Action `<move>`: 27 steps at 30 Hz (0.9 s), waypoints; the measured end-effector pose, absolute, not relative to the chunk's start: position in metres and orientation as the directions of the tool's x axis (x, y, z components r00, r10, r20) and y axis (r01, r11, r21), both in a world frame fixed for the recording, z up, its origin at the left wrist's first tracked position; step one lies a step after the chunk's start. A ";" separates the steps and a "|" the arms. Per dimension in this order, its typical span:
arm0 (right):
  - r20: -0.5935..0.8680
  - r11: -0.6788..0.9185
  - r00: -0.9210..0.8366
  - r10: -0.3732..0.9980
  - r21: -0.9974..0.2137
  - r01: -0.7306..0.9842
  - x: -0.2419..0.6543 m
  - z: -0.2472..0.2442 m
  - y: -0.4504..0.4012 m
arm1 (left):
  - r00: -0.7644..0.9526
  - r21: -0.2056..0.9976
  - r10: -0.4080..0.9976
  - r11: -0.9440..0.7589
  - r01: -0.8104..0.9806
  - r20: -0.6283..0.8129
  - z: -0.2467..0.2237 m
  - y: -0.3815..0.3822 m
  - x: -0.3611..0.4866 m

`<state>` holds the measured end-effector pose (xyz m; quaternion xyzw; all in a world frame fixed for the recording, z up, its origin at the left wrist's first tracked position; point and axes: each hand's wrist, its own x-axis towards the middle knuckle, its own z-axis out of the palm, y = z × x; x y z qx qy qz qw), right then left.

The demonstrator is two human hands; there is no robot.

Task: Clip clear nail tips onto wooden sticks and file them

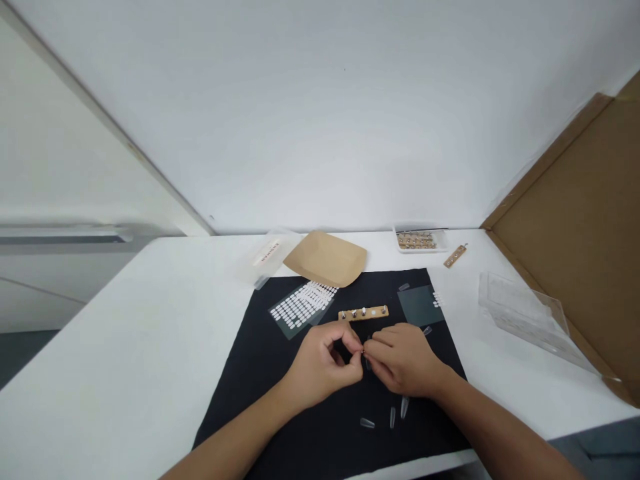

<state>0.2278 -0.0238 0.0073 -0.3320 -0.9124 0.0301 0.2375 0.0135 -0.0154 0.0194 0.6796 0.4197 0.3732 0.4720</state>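
Note:
My left hand (320, 367) and my right hand (407, 360) meet fingertip to fingertip above a black cloth (280, 433). Both are closed in a pinch around something tiny and brownish, too small to name. A clear piece shows beside my right fingers; whether they hold it, I cannot tell. Just beyond the hands lies a brown strip (357, 315) with several metal studs and a white dot in a row. Clear false nail tips lie loose nearer me, among them one nail tip (367, 423) and another nail tip (393, 418).
Sticker sheets with white ovals (300, 307) lie left, a dark sheet (421, 305) right. Behind stand a brown paper tray (325, 257), a plastic pouch (270, 253) and a clear box of studded strips (420, 241). Another clear case (525, 307) sits by the cardboard (575, 253).

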 end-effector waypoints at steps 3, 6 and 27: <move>0.397 0.771 -0.663 0.635 -0.269 0.577 0.228 0.006 -0.024 | 0.367 0.959 0.925 -0.191 0.212 0.103 0.020 -0.015 0.013; 0.377 0.760 -0.660 0.650 -0.319 0.566 0.228 0.006 -0.024 | 0.373 0.961 0.923 -0.185 0.205 0.098 0.020 -0.015 0.013; 0.333 0.685 -0.612 0.717 -0.496 0.533 0.231 0.005 -0.023 | 0.376 0.989 0.918 0.081 0.125 -0.122 0.019 -0.013 0.013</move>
